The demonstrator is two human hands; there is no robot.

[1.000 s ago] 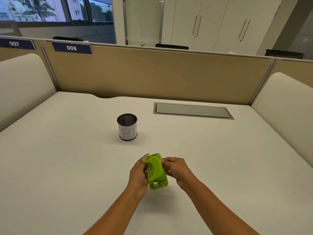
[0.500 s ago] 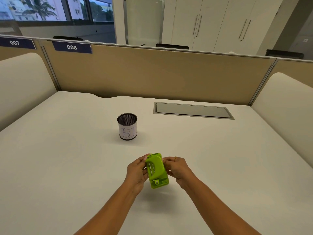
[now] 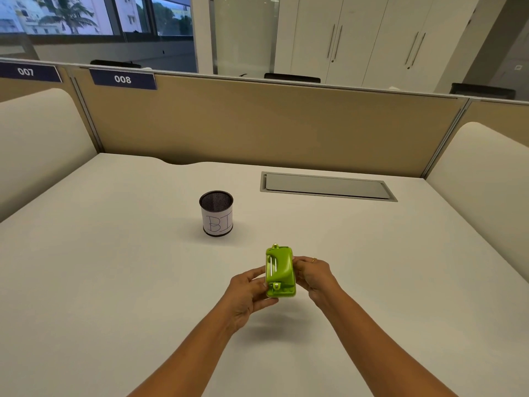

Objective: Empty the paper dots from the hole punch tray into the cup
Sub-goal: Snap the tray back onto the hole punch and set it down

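Note:
A lime-green hole punch (image 3: 280, 271) is held a little above the white desk, turned on its side with its long axis pointing away from me. My left hand (image 3: 248, 293) grips its left side and underside. My right hand (image 3: 314, 275), with a ring on one finger, holds its right edge. The tray underneath is hidden and no paper dots show. A black mesh cup (image 3: 216, 213) wrapped in white paper marked "BI" stands upright beyond the punch, to the left, apart from both hands.
The white desk (image 3: 114, 282) is bounded by a tan partition (image 3: 272, 124) at the back and cream padded panels on both sides. A grey cable hatch (image 3: 327, 186) is set flush into the desk at the back right.
The hole punch has straightened and shifted slightly right and up between my hands. My left fingers have slid lower along its side. The cup has not moved.

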